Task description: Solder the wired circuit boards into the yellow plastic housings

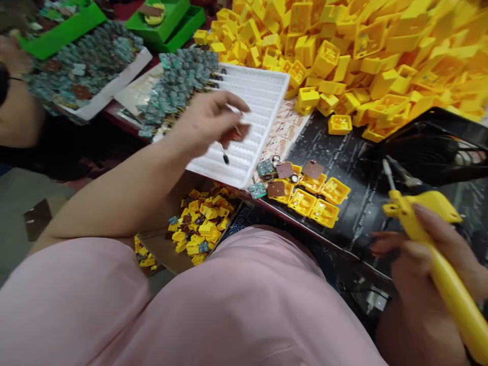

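Observation:
My left hand (213,122) hovers over a white ridged tray (263,91), fingers pinched on a small dark-tipped part with a thin lead that hangs below it. My right hand (423,254) is wrapped round a yellow soldering iron (430,239), its metal tip pointing up and left above the black work mat (343,147). Between the hands, several yellow plastic housings (316,201) lie on the mat, with small brown and green circuit boards (282,175) beside them.
A big heap of yellow housings (362,46) fills the back right. Piles of green circuit boards (179,81) lie left of the tray. A cardboard box of assembled yellow parts (198,226) sits below the table edge. Green bins (168,20) stand behind. Another person's arm (15,101) is at far left.

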Demonstrator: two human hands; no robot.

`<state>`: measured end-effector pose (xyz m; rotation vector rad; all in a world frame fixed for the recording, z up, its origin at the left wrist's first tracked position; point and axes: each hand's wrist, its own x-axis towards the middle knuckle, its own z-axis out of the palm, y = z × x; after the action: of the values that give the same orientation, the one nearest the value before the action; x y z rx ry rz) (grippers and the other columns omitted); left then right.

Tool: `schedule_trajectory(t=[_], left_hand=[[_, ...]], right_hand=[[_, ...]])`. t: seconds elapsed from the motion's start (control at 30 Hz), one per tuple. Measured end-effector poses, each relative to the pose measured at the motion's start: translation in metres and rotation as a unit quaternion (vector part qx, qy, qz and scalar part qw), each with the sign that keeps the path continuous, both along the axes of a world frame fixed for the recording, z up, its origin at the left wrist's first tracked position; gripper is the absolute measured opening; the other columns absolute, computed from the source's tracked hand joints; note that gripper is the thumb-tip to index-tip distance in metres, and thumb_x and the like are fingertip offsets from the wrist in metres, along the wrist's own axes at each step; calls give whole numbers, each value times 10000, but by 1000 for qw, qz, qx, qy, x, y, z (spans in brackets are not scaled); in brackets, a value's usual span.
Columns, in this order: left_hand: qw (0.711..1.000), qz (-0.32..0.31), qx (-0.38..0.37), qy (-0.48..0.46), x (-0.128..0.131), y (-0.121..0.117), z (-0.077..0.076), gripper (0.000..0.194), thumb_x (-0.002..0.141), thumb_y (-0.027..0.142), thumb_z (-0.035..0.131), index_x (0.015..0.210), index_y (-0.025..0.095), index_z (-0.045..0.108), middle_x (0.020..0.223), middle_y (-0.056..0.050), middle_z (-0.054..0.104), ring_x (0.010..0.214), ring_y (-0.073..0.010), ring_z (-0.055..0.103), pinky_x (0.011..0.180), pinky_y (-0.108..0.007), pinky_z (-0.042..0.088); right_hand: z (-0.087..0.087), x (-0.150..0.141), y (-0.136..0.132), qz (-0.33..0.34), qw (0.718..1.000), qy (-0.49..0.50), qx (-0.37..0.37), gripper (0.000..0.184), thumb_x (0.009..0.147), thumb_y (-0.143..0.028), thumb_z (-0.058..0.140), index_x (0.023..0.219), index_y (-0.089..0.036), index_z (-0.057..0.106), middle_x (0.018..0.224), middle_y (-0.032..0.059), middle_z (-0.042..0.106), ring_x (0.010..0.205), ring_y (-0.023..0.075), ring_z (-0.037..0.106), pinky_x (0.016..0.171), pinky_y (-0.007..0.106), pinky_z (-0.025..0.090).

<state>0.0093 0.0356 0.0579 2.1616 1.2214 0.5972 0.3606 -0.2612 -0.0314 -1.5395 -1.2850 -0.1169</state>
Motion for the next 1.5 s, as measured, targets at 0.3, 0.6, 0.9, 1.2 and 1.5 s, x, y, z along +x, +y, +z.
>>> schedule_trajectory(t=[0.3, 0.6, 0.9, 1.2, 1.5], left_hand=[[868, -194, -443, -115, 150, -83, -22, 64, 1074, 234, 816, 1092, 178, 791, 707, -4, 754, 426, -79, 524, 508, -253, 450], [877, -318, -265, -245, 123, -99, -48, 446, 1063, 477, 932, 1426, 219, 905, 1455, -152, 891, 1348, -318, 869, 1236, -489, 678], [846, -192, -307, -391, 156, -132, -66, 343, 1107, 625, 864, 1192, 304, 949, 1293, -30, 922, 1279, -249, 866, 1128, -390, 708], [940, -276, 74, 184, 126, -98, -31, 298, 1064, 231, 682, 1208, 208, 941, 1032, -108, 915, 1078, -341, 881, 1018, -465, 658], [905, -310, 154, 249, 128, -102, -42, 338, 1109, 263, 601, 1041, 223, 930, 949, -101, 887, 1031, -334, 851, 1076, -522, 589]], right_hand=[[45, -51, 28, 129, 965, -224, 40, 169, 1120, -252, 890, 1228, -290, 765, 1062, 12, 915, 984, 244, 933, 954, 345, 786], [14, -37, 29, -28, 991, -12, 127, 247, 1087, -235, 907, 1249, -304, 734, 1003, -61, 833, 727, 138, 832, 670, 222, 710], [8, -57, 22, -2, 992, -28, 126, 276, 1083, -200, 910, 1270, -340, 762, 1016, -58, 875, 768, 174, 871, 726, 259, 751], [12, -13, -36, 72, 990, -108, 45, 493, 1213, -540, 740, 1659, -329, 751, 996, -9, 915, 721, 211, 873, 662, 312, 742], [4, 1, -59, -36, 991, 35, 124, 419, 1108, -616, 870, 1368, -293, 933, 950, 47, 903, 622, 172, 780, 469, 238, 540]])
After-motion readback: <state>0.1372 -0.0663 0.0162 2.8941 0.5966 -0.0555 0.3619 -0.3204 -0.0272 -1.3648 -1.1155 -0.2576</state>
